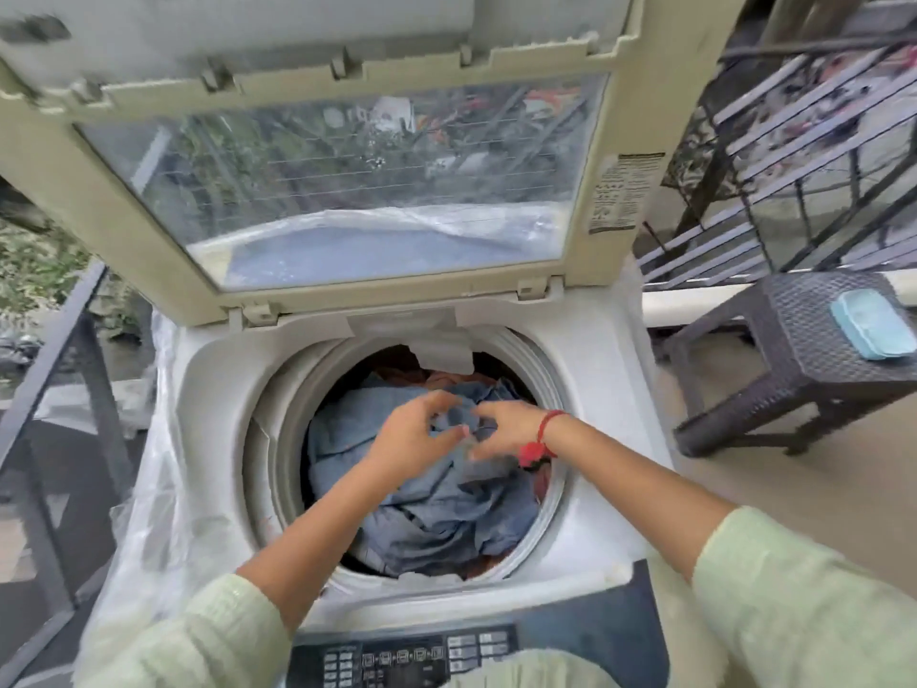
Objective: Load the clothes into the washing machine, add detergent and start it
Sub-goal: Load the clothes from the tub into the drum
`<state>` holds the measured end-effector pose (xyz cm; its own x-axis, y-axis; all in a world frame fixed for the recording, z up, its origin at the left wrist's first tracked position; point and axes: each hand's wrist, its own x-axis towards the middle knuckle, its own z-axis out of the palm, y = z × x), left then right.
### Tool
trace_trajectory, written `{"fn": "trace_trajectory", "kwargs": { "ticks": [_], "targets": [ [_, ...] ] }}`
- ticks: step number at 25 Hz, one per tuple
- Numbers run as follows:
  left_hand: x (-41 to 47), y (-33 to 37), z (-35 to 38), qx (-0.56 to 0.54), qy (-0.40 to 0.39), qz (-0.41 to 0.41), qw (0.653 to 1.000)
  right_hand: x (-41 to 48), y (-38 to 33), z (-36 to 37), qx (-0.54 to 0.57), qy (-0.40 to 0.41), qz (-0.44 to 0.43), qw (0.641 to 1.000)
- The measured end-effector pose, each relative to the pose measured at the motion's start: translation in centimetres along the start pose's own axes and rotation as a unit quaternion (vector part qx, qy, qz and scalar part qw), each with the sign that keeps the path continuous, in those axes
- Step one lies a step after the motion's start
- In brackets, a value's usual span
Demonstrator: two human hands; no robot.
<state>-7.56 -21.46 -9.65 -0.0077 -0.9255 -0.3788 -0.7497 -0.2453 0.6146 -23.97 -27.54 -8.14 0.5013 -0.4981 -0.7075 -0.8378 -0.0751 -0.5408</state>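
A single wide-angle camera on the person's head faces forward and down, close above the open washing machine (208, 389), and looks straight into its drum (546, 379). The control panel (397, 657) sits at the bottom edge, and the raised lid (124, 216) fills the top. Straight lines bow towards the borders.

— How did the washing machine (208, 389) stand?
— White top-loader, windowed lid (347, 181) raised.
— The clothes (426, 513)?
— I saw crumpled blue-grey ones heaped in the drum (538, 374), rust-coloured pieces beneath.
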Motion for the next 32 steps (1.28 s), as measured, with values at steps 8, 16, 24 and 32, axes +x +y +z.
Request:
{"fn": "trace_trajectory", "kwargs": {
  "ticks": [8,16,24,32],
  "targets": [
    [-6.1,15.7,6.4,-0.028,0.146,0.218,0.965,-20.9,11.6,1.5,0.144,0.54,-0.09,0.825],
    [-1.2,25.4,25.6,0.328,-0.158,0.302,0.881,-28.4,34.1,10.2,0.238,0.51,0.198,0.803],
    [7.5,19.4,42.4,0.429,-0.333,0.118,0.831,-18.2,49.5,20.1,0.291,0.253,0.236,0.892],
    [13.0,3.9,59.9,0.458,-0.358,0.125,0.804,-0.1,64.0,27.9,0.115,0.148,0.223,0.957]
  ]
}}
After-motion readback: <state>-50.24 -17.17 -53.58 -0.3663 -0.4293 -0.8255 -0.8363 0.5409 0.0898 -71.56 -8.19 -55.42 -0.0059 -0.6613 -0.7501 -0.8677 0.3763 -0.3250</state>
